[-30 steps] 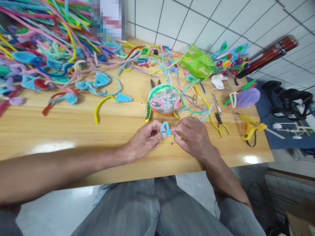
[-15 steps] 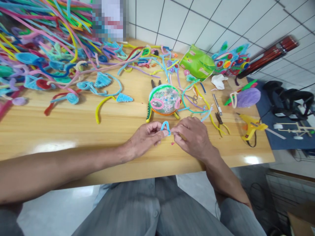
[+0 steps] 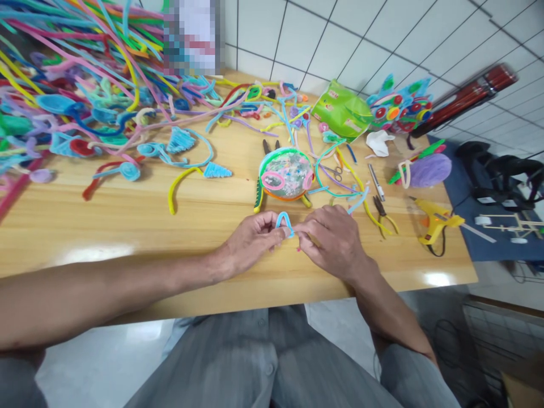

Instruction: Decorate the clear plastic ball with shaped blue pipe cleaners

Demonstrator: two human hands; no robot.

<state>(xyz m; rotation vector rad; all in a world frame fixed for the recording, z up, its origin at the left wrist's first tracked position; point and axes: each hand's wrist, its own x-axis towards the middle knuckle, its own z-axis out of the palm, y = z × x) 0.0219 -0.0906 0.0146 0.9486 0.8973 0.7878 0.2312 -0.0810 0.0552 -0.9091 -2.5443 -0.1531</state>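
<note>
A light blue pipe cleaner (image 3: 283, 217), bent into a narrow pointed loop, stands up between my hands just above the table. My left hand (image 3: 250, 241) pinches its base between thumb and fingers. At the loop's lower right corner, my right hand (image 3: 334, 241) has its fingers closed on the pipe cleaner's end, which they mostly hide. Just beyond lies a round clear piece (image 3: 287, 170) edged in green and orange pipe cleaner, with pink rings on it. Dark tips stick out behind it, and a green and yellow handle shows at its left.
Many coloured pipe cleaners (image 3: 102, 56) are heaped at the back left. To the right lie pliers (image 3: 385, 215), a utility knife (image 3: 376, 181), scissors (image 3: 338, 171) and a yellow glue gun (image 3: 437, 218). A green bag (image 3: 342, 110) stands against the tiled wall (image 3: 340, 34).
Both hands keep their grip on the blue pipe cleaner, and the loop leans very slightly further left. The whole view has shifted a little.
</note>
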